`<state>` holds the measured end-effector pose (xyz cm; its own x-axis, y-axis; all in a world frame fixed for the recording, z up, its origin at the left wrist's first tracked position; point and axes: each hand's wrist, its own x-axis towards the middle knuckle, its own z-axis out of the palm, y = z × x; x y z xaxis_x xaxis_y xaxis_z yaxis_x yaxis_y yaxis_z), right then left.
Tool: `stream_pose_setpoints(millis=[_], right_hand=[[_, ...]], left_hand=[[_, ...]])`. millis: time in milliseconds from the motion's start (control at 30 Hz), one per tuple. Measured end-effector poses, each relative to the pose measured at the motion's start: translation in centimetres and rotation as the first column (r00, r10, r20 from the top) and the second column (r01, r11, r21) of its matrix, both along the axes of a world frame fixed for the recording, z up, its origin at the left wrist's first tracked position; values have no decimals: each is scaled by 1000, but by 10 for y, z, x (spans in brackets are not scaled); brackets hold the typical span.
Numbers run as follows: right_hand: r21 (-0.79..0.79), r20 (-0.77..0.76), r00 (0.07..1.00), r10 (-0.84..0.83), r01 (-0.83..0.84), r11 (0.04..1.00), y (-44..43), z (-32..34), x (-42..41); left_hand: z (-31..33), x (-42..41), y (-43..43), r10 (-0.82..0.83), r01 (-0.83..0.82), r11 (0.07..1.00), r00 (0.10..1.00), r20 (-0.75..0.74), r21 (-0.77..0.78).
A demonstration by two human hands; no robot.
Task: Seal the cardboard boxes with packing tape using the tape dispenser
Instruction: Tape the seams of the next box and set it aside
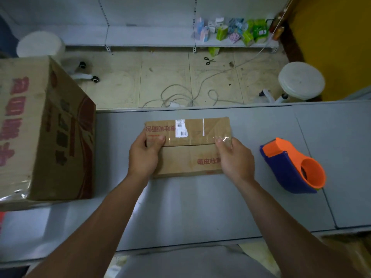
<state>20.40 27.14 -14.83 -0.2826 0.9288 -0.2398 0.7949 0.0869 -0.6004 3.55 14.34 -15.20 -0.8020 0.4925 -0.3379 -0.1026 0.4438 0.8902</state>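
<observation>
Your left hand [143, 155] grips the left end of the small cardboard box [188, 157], thumb on top and fingers curled round the side. Your right hand [235, 159] grips the right end, thumb down on the crinkled end of the clear tape [200, 140] along the flap seam. That wrinkle may lift unless you smooth it flat. The box sits mid-way along the grey table [200, 207]; the tape dispenser [293, 165] lies well apart to your right, unheld. Your fingertips past the box ends are hidden, and glare blurs how far left the tape reaches. The large cardboard box [46, 127] is cut off at the left.
</observation>
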Motion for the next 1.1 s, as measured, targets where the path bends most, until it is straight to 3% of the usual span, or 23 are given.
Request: stream_pose_setpoints(millis=[67,167,267,367,533,600,700,767,933,1100], right_hand=[[-39,-1,1000,23,-23,999,4,2,4],[-146,10,998,55,-53,988,18,8,5],[-59,94,992,79,-73,996,18,5,3],[14,68,996,54,-55,998,11,3,2],[-116,17,1000,-10,12,993,8,12,9],[-238,-3,994,-111,107,965,-1,18,21],[-345,-29,993,-116,99,933,-13,21,40],[-329,-26,999,-41,30,944,-17,23,47],[-134,-55,998,25,-32,991,-9,27,50],[-96,-54,993,101,-106,990,-5,19,73]], left_hand=[[0,0,-5,-11,5,997,997,81,75],[-2,5,-7,-74,71,997,994,85,38],[-5,9,-9,-113,113,994,992,55,5],[-6,4,-15,-160,156,986,983,84,56],[4,-14,-15,-345,330,938,920,187,108],[2,-15,-14,-290,286,957,945,154,50],[4,3,-25,-17,17,1000,1000,-12,6],[2,28,-39,67,-66,993,998,-4,97],[4,94,-62,37,-81,976,976,214,201],[3,61,-27,-127,98,972,984,126,215]])
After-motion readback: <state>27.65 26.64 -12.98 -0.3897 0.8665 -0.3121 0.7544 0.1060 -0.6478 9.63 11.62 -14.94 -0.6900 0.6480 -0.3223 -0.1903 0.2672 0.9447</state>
